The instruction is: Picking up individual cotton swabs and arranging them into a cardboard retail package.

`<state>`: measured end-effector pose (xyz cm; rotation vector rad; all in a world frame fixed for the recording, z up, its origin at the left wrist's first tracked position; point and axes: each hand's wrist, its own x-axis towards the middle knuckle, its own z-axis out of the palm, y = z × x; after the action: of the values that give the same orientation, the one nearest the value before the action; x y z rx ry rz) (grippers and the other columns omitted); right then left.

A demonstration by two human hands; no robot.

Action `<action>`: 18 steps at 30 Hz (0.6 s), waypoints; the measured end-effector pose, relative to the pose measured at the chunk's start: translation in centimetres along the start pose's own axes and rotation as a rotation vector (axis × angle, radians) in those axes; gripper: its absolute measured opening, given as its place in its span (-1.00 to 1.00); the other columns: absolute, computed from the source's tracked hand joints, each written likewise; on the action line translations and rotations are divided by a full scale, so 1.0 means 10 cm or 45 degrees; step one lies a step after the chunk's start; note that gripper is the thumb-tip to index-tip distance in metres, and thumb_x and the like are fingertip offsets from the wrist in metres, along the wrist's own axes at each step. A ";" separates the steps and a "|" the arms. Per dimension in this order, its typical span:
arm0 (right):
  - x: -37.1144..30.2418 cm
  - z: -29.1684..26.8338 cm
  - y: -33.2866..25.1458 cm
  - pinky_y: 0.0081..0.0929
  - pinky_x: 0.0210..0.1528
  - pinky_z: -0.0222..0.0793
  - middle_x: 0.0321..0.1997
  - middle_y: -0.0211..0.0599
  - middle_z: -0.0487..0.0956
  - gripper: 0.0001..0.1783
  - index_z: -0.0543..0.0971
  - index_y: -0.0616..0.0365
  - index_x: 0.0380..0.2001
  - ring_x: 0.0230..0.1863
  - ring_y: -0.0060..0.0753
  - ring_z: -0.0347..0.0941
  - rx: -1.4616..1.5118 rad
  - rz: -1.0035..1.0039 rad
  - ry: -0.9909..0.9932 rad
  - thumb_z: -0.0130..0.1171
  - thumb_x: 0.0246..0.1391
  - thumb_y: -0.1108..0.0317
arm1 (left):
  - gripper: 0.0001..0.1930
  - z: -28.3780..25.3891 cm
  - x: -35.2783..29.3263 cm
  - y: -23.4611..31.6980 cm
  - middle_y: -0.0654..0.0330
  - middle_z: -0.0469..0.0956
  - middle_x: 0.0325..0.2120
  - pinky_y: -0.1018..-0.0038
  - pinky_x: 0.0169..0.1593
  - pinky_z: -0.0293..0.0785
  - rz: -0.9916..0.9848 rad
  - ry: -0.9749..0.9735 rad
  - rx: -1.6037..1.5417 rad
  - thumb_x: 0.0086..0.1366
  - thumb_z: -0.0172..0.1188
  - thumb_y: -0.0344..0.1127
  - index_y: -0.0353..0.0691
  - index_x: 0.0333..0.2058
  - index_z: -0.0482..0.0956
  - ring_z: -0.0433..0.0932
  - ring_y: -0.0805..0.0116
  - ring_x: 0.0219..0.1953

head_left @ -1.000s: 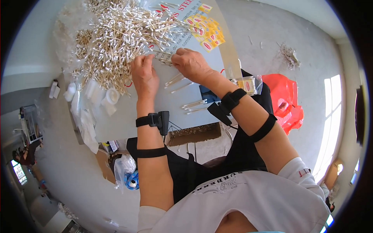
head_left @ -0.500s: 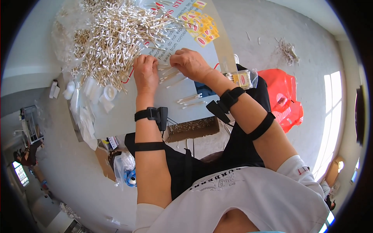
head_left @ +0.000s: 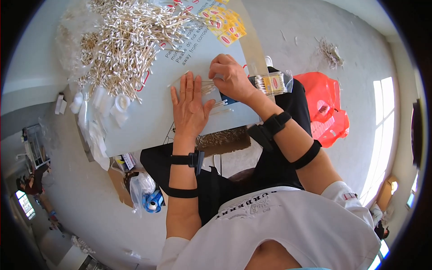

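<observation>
My left hand [head_left: 191,108] lies flat on the grey table sheet, fingers stretched out and palm down, partly over some loose cotton swabs [head_left: 207,87]. Close to its right, my right hand [head_left: 233,78] is closed with curled fingers at the other end of these swabs. Its fingertips are hidden, so what they hold cannot be made out. More swabs [head_left: 219,104] lie beside my left thumb. A big heap of cotton swabs [head_left: 123,45] covers the far left of the table. Near my right wrist, a clear packet of swabs with a yellow label [head_left: 272,83] sits at the table's edge.
Yellow labels [head_left: 225,24] are spread at the far right of the table. White plastic rolls [head_left: 120,104] lie at its left edge. Below the near edge stands a cardboard box [head_left: 223,143] with swabs inside. A red plastic bag [head_left: 321,108] is on the right.
My left hand has moved right and nearer, away from the heap, and its fingers have straightened flat over the loose swabs. My right hand has shifted slightly right. The view has shifted a little.
</observation>
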<state>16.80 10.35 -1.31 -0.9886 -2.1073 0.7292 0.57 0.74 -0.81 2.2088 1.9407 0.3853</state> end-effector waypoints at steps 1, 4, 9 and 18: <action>-0.09 -0.02 -0.08 -0.35 -0.10 0.40 -0.24 -0.27 0.50 -0.88 0.56 0.14 -0.43 -0.14 -0.15 0.44 0.001 -0.001 -0.004 0.17 -0.12 0.55 | -0.29 0.00 -0.04 0.01 0.07 0.01 0.39 -0.02 0.41 -0.24 -0.005 -0.018 0.028 0.31 0.07 0.00 -0.20 0.33 0.13 -0.07 0.11 0.44; -0.50 -0.07 -0.37 -0.32 0.09 0.35 0.08 -0.12 0.42 -0.62 0.50 0.22 -0.15 0.01 -0.13 0.41 0.502 0.456 0.278 0.04 -0.13 0.67 | -0.24 0.01 -0.07 0.05 0.05 0.02 0.39 -0.02 0.42 -0.23 -0.004 -0.027 0.042 0.28 0.13 0.02 -0.22 0.34 0.10 -0.06 0.11 0.44; -0.95 0.09 -0.60 -0.25 0.14 0.26 0.17 -0.02 0.31 -0.55 0.45 0.26 -0.09 0.13 -0.05 0.29 0.464 0.443 0.323 0.11 -0.16 0.66 | -0.19 0.09 -0.13 0.16 0.00 -0.01 0.39 -0.05 0.41 -0.21 -0.051 0.021 0.036 0.26 0.15 0.03 -0.26 0.34 0.07 -0.08 0.07 0.44; -0.77 0.06 -0.38 -0.24 -0.21 0.41 -0.32 -0.25 0.46 -0.77 0.55 0.16 -0.45 -0.24 -0.07 0.40 -0.148 0.085 0.225 0.27 -0.32 0.58 | -0.19 0.15 -0.10 0.30 -0.04 -0.05 0.40 -0.05 0.41 -0.29 -0.117 -0.016 0.028 0.35 -0.05 0.19 -0.26 0.36 0.02 -0.13 -0.01 0.45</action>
<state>18.39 1.86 -1.66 -1.1477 -1.9886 0.5352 3.74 -0.61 -1.41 2.1205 2.0404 0.3378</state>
